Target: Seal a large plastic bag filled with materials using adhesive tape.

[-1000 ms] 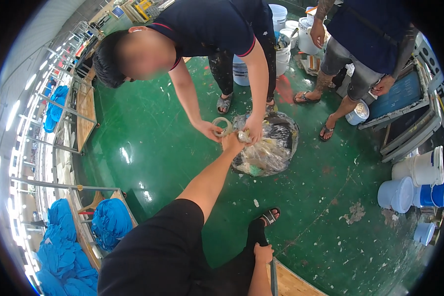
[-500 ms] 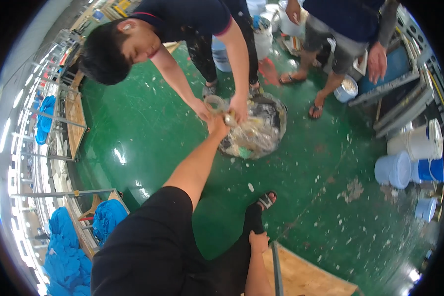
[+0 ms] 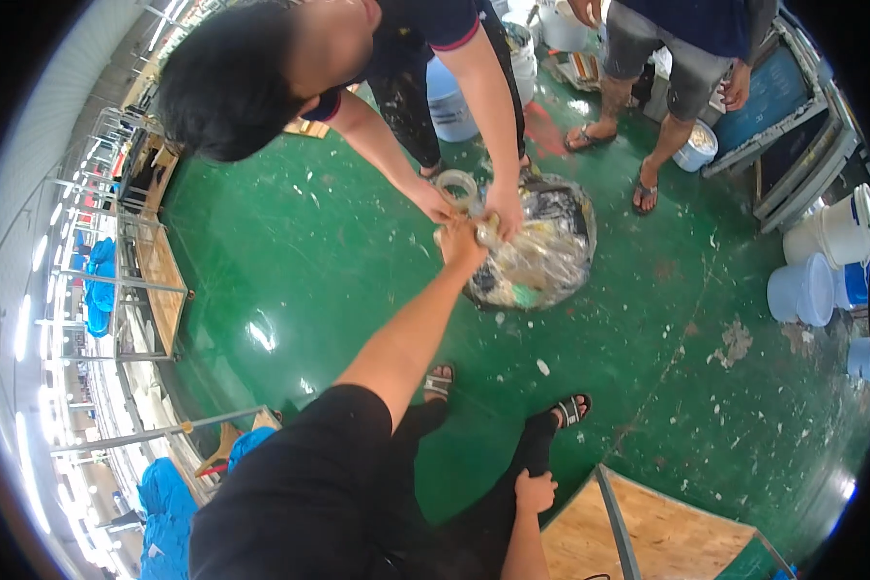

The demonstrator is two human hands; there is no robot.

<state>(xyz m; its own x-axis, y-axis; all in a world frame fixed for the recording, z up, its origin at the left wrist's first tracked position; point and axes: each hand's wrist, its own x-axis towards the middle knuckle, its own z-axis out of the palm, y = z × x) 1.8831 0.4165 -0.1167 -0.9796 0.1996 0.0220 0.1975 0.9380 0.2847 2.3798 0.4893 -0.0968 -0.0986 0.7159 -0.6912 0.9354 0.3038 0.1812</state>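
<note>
My left hand (image 3: 460, 242) is closed on the gathered top of a bulging clear plastic bag (image 3: 541, 256) of dark, mottled contents on the floor. A co-worker's hands (image 3: 503, 215) meet mine at that top, beside a roll of clear tape (image 3: 455, 188). My fingertips are partly hidden there. My right hand (image 3: 534, 491) grips my right leg, low in the view.
A bending co-worker (image 3: 242, 77) faces me; another person (image 3: 672, 82) stands at upper right. Buckets (image 3: 797, 290) and leaning screen frames (image 3: 764, 116) line the right. Wooden carts (image 3: 155, 280), some with blue cloth (image 3: 164, 503), are at left, another (image 3: 657, 532) at bottom right.
My view has shifted, bringing my left foot into sight. The co-worker's head is bent further in over the bag. My left hand still holds the bag top; my right still grips my leg.
</note>
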